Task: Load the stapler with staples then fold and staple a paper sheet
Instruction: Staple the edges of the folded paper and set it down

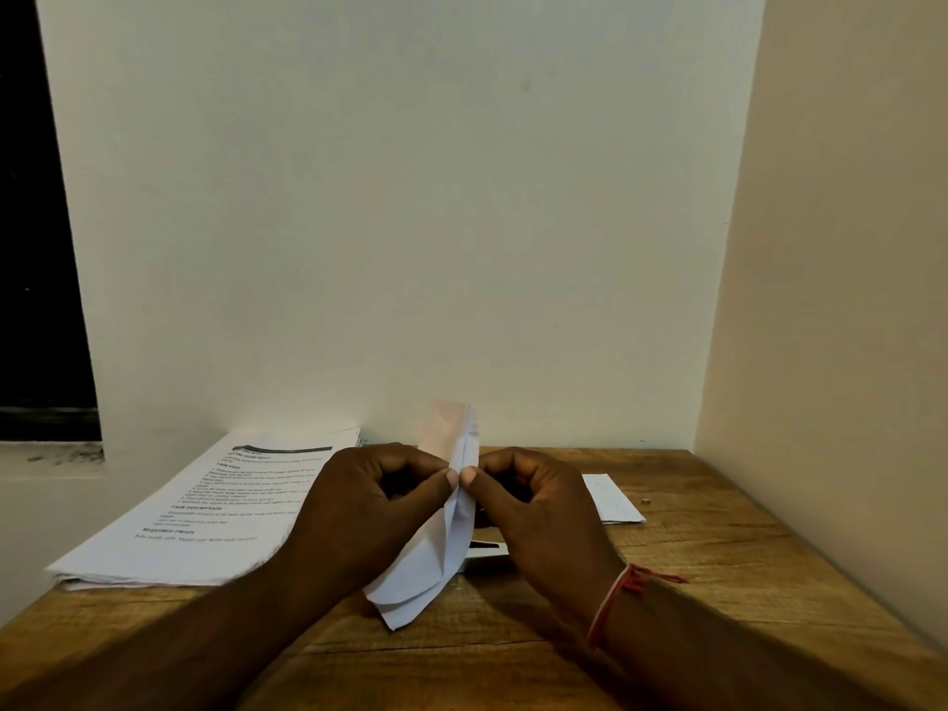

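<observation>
We find the sheet [431, 567] folded into a long narrow strip, held at the centre of the table [718, 582], its far end raised toward the wall [410, 223] and its near end low over the wood; we cannot tell whether that end touches. The left hand [369, 510] pinches the strip's left edge between thumb and curled fingers. The right hand [538, 510] pinches the right edge the same way, and the two thumb tips nearly meet on the paper. A red thread [608, 602] circles the right wrist. Just behind the strip, below the right hand, lies a white object [485, 549] with a dark slot, mostly hidden; we cannot identify it. A stack [205, 505] of printed pages lies left of the hands. A small slip [613, 497] lies to the right, with a tiny item [646, 501] just beside it.
</observation>
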Available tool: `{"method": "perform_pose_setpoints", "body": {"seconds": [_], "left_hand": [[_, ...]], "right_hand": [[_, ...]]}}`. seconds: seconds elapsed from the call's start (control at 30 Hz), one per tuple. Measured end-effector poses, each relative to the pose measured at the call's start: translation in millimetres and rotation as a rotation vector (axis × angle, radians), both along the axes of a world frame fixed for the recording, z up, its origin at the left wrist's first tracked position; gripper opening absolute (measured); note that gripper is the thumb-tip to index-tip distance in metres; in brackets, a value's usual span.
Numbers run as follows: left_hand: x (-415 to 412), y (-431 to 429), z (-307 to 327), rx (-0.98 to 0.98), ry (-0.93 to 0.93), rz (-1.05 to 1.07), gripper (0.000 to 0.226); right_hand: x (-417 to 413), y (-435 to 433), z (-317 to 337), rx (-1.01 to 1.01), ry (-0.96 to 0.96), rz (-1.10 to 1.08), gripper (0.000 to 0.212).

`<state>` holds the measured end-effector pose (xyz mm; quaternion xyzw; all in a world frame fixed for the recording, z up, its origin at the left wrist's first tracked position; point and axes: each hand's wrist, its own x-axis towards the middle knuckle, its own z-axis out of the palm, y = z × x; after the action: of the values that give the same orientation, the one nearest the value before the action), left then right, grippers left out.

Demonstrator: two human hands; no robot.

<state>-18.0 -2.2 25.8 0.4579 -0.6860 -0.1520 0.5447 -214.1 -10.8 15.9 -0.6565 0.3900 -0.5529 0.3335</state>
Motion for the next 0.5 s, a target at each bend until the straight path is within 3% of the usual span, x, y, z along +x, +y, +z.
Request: {"method": "perform_pose_setpoints", "body": {"seconds": [0.5], "left_hand": [[-0.3, 5.0, 2.3, -0.128, -0.045, 0.092, 0.016]], "right_hand": [[1.8, 10.4, 0.9, -0.112, 0.189, 0.000, 0.006]]}}
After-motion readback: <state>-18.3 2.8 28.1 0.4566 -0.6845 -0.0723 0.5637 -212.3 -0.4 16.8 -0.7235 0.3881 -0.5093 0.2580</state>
